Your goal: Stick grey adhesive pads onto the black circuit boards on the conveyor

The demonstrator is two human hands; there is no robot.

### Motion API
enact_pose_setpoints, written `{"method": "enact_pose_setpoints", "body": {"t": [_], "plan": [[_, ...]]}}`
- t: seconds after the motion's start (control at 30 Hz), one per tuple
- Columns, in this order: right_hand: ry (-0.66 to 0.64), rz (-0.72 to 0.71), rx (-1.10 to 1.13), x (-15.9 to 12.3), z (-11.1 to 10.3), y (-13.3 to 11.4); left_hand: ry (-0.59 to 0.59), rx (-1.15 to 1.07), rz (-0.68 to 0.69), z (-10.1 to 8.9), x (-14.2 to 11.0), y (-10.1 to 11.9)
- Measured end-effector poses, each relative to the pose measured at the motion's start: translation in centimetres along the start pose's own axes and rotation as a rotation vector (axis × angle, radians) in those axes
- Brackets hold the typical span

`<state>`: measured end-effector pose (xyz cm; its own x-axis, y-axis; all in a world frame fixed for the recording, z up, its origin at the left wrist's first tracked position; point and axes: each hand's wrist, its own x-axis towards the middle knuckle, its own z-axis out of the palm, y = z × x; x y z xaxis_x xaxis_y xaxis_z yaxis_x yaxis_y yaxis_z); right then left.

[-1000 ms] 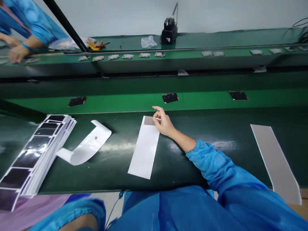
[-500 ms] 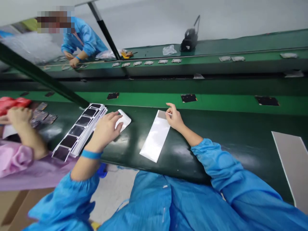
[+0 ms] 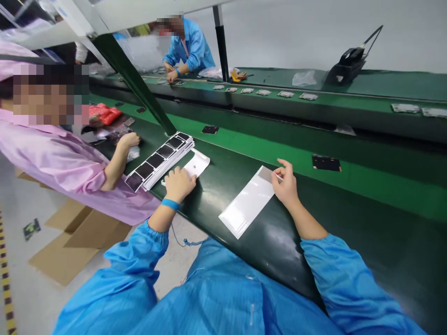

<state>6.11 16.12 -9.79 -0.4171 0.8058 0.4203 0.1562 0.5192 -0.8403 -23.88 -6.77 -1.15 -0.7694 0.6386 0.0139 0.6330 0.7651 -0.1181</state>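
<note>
My left hand (image 3: 179, 185) rests on a white curled sheet (image 3: 198, 163) with a small dark mark on it; its fingers are spread and bent over the sheet's near end. Just left of it lies a stack of white-edged sheets (image 3: 159, 160) with rows of black squares. My right hand (image 3: 285, 185) pinches the upper right corner of a long white glossy sheet (image 3: 244, 204) between thumb and index finger, the other fingers raised. A grey band crosses that sheet's far end, and a small white edge shows at the pinch. The rest of the sheet lies on the dark green table (image 3: 206, 209).
Black flat boards (image 3: 326, 163) lie spaced along the bright green strip (image 3: 244, 146) beyond the table. A slanted green post (image 3: 139, 86) rises behind the stack. A co-worker in pink (image 3: 70, 158) works at the left. Another, in blue (image 3: 193, 46), is across the line.
My view has swung left, so the scene sits further right. My left hand has come down onto the curled sheet, while my right hand keeps its pinch at the glossy sheet's corner.
</note>
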Motion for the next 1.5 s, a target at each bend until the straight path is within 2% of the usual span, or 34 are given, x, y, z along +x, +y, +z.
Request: {"method": "enact_pose_setpoints", "body": {"t": [0.07, 0.13, 0.2, 0.23, 0.27, 0.37, 0.43, 0.47, 0.57, 0.67, 0.73, 0.8, 0.87, 0.93, 1.03, 1.07, 1.13, 1.23, 1.33, 1.4, 1.5], "plan": [[-0.014, -0.001, 0.014, -0.1, 0.1, -0.3, 0.169, -0.088, 0.085, -1.1, -0.7, 0.6], [-0.055, -0.011, 0.035, -0.2, 0.2, -0.8, 0.337, -0.267, 0.271, -2.2, -1.5, 2.2], [-0.13, -0.02, 0.09, -0.3, 0.2, -1.8, 0.373, -0.532, 0.488, -2.9, -2.4, 5.0], [-0.17, -0.019, 0.129, -0.4, 0.1, -2.4, 0.317, -0.681, 0.57, -3.1, -2.7, 6.7], [-0.202, -0.013, 0.167, -0.5, 0.0, -3.0, 0.208, -0.836, 0.621, -3.1, -3.0, 8.5], [-0.215, 0.027, 0.214, -0.8, -0.5, -4.7, -0.318, -1.23, 0.618, -2.6, -3.3, 13.5], [-0.181, 0.057, 0.184, -1.2, -1.0, -5.5, -0.597, -1.372, 0.568, -2.3, -3.1, 15.9], [-0.164, 0.071, 0.165, -1.5, -1.4, -5.7, -0.678, -1.414, 0.549, -2.1, -3.0, 16.8], [-0.117, 0.125, 0.101, -2.5, -2.3, -5.9, -0.815, -1.515, 0.501, -1.6, -2.5, 18.4], [-0.117, 0.177, 0.044, -2.8, -3.1, -5.6, -0.97, -1.6, 0.469, -1.0, -1.8, 19.2], [-0.124, 0.171, 0.014, -1.7, -3.6, -5.4, -1.057, -1.654, 0.468, -0.6, -1.2, 19.3], [-0.115, 0.129, -0.014, 1.0, -3.9, -5.4, -1.116, -1.735, 0.484, -0.4, -0.5, 19.1], [-0.151, 0.075, -0.027, 5.2, -3.4, -5.6, -1.161, -1.822, 0.522, -0.3, 0.3, 18.5], [-0.336, 0.053, 0.02, 10.5, -1.9, -5.8, -1.194, -1.885, 0.562, -0.4, 1.0, 17.8], [-0.73, 0.096, 0.092, 18.1, 2.3, -5.6, -1.226, -1.926, 0.586, 0.0, 1.8, 17.1], [-0.798, 0.085, 0.063, 20.0, 4.2, -5.5, -1.247, -1.924, 0.595, 0.2, 1.9, 17.0], [-0.823, -0.015, -0.077, 22.4, 8.0, -5.1, -1.335, -1.869, 0.655, 0.8, 2.1, 17.0], [-0.83, -0.239, -0.318, 23.0, 13.3, -4.7, -1.475, -1.739, 0.798, 1.6, 2.1, 17.1], [-0.901, -0.351, -0.461, 21.9, 16.1, -4.3, -1.494, -1.697, 0.875, 1.9, 2.3, 17.0], [-0.911, -0.36, -0.505, 20.9, 16.0, -3.9, -1.49, -1.702, 0.858, 2.0, 2.5, 16.8], [-0.882, -0.369, -0.525, 19.3, 13.5, -3.2, -1.513, -1.721, 0.8, 2.2, 2.6, 17.0]]}}
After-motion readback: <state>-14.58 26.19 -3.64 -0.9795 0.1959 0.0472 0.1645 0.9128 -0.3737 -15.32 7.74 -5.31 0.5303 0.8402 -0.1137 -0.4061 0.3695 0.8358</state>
